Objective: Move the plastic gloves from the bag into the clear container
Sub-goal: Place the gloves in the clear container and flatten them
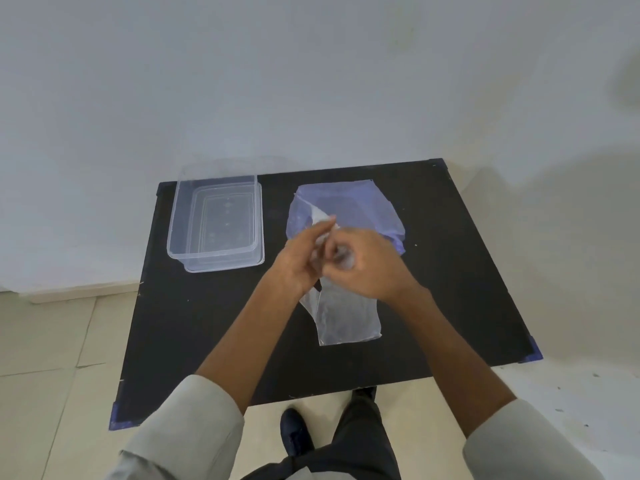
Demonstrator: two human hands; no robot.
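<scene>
A thin clear plastic glove (341, 317) hangs from between my two hands, its lower end resting on the black table (214, 323). My left hand (298, 268) and my right hand (367, 263) meet above the table's middle, both pinching the glove's upper part. Just behind them lies the bluish plastic bag (353, 206), flat and slightly puffed, partly hidden by my hands. The clear container (216, 221) stands open at the table's far left with nothing visible inside.
A white wall rises behind the table, and the container's back edge reaches it. Blue tape marks the table corners (116, 415). My shoes and dark trousers (349, 441) show on the tiled floor below the near edge.
</scene>
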